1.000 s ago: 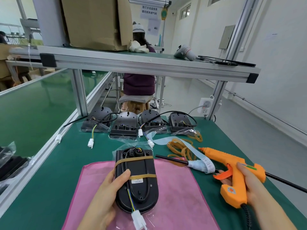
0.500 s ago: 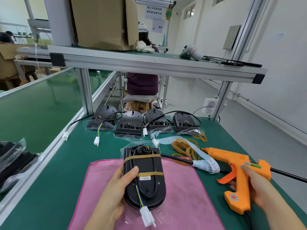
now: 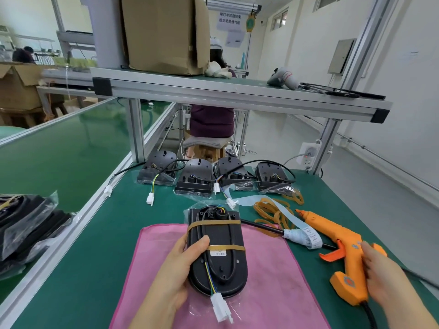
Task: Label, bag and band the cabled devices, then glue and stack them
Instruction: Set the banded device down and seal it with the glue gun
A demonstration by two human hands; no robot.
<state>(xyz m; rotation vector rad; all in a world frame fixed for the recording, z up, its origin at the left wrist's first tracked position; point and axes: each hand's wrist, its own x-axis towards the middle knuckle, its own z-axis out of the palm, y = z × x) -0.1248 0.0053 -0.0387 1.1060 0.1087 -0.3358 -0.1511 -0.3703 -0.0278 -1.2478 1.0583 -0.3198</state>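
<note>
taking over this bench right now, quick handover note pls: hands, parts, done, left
Hands: left hand holds the device on the pink cloth; right hand grips the glue gun.
Done: this device is labelled, bagged, double-banded.
To do: glue and stack it; the four devices at the bench's back show no bands.
Beside the gun: rubber bands, label strip.

Banded device (image 3: 221, 264) on cloth (image 3: 273, 293), mid-table (image 3: 95, 257); glue gun (image 3: 332, 231) to its R; rubber bands (image 3: 268, 210) behind cloth, before row of devices (image 3: 197, 179) at back
</note>
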